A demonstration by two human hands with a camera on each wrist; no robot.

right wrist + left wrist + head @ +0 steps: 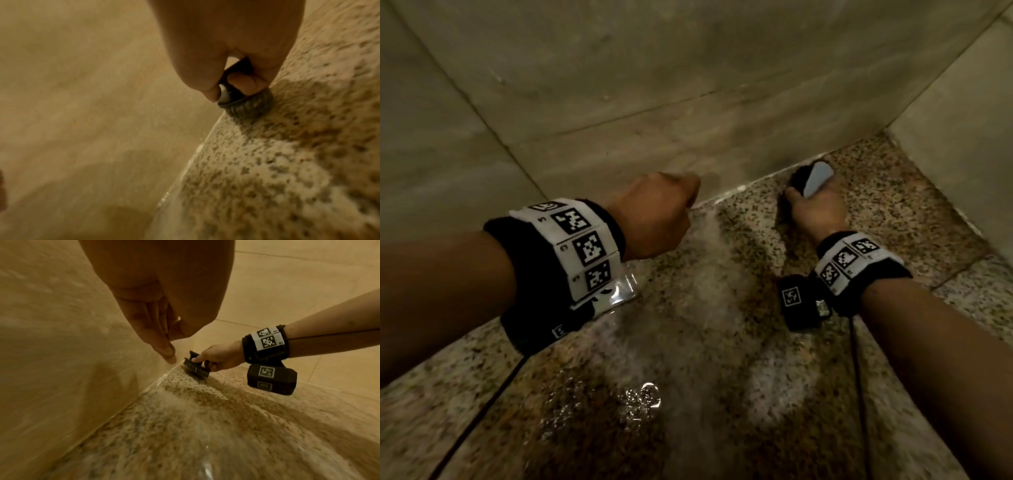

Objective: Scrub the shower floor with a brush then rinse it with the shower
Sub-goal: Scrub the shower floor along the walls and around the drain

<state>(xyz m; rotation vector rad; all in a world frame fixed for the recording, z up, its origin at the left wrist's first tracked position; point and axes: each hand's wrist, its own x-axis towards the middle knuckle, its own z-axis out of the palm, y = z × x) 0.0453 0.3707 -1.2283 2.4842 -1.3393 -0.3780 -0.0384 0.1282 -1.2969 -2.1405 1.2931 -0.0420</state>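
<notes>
Wall tile (482, 85) stands to the left, beige, meeting the speckled shower floor (722, 342) along a pale grouted seam. Left hand (654, 212) hangs over that seam and holds nothing; in the left wrist view its fingers (156, 331) point down, nearly straight and together, with the thumb close against them. Floor beneath is wet, with a pale soapy streak and a small glinting puddle (640, 401) nearer the viewer. To the right, the right hand (815, 209) grips the brush (808, 181), fingers curled through its looped handle and thumb pressed on top. Brush sits bristles-down on the floor, tight in the angle where floor meets wall.

Judgement: brush looks light and rigid in the body, with short stiff bristles that flex little. Wet plastic and soap make it liable to slip; the loop handle is the sound place to hold. Floor itself is probably slick underfoot.
</notes>
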